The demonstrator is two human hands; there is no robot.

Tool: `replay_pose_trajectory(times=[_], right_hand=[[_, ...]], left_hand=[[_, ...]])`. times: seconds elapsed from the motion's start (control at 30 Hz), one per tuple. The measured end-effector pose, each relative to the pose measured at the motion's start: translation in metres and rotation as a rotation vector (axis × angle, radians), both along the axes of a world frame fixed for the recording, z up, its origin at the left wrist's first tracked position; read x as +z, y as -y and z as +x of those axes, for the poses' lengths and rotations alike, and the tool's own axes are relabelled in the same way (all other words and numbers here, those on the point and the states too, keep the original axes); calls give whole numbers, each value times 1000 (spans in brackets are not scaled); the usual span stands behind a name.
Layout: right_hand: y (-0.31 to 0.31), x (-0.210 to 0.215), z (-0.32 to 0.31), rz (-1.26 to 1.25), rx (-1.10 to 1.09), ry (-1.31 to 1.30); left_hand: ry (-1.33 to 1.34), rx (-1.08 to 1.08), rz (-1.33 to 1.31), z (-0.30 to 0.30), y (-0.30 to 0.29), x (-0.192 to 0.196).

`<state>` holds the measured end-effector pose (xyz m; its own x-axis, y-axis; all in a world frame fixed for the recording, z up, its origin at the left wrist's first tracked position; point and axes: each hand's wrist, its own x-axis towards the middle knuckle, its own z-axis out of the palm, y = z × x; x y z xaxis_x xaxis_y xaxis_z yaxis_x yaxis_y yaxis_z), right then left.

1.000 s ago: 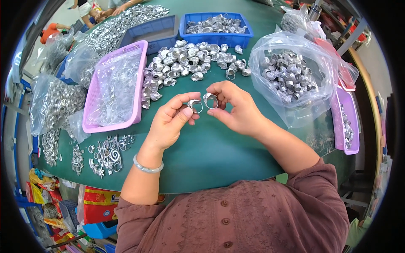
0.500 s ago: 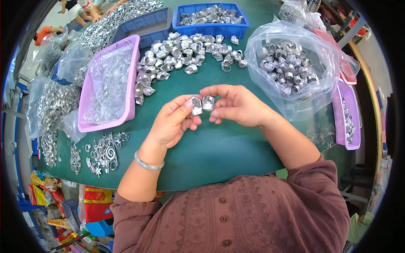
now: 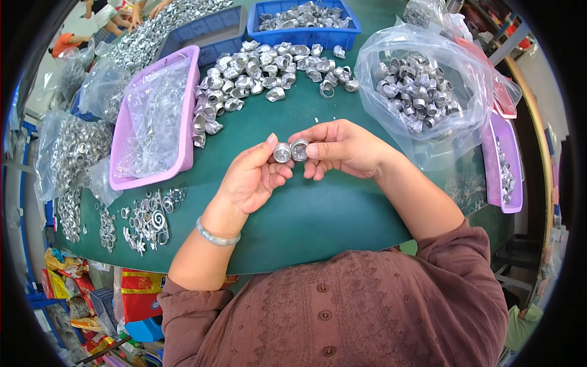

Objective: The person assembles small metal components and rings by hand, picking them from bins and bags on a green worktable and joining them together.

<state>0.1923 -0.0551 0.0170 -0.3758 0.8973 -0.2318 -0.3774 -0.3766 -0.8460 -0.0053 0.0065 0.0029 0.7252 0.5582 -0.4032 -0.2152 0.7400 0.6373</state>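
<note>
Above the middle of the green table, my left hand (image 3: pixel 249 178) pinches a silvery metal ring (image 3: pixel 282 153) between thumb and fingers. My right hand (image 3: pixel 342 148) grips a second silvery ring (image 3: pixel 299 150) close beside it. Both rings show their round faces, and they touch or nearly touch. Beyond my hands lies a heap of similar chunky metal rings (image 3: pixel 244 76), several of which look wrapped in clear film. To the right, a clear plastic bag (image 3: pixel 382 58) stands open with many rings (image 3: pixel 422 92) inside.
A pink basket (image 3: pixel 187 116) holding clear plastic bags stands left. At the back are a blue bin (image 3: pixel 302 38) of metal pieces and a dark bin (image 3: pixel 205 40). Small metal ornaments (image 3: pixel 150 220) lie front left. A purple basket (image 3: pixel 515 177) sits right; another person's hands (image 3: pixel 137 17) are far left.
Both rings have turned in my fingers, from their sides showing to their round faces showing. My hands stay in nearly the same place.
</note>
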Motion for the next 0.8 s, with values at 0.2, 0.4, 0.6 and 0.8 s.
replay_pose_trajectory(times=[0.2,0.4,0.6,0.8], right_hand=[[-1,0,-1,-10,29,12],[1,-2,-2,-34,35,-7],[-2,-5,-1,-63,36,-64],[-2,-7,0,-67,34,-100]], left_hand=[[-3,4,9,0,-1,-2],[15,-7,28,-1,1,-2],[-32,36,25,2,3,1],[-89,85,53,4,6,3]])
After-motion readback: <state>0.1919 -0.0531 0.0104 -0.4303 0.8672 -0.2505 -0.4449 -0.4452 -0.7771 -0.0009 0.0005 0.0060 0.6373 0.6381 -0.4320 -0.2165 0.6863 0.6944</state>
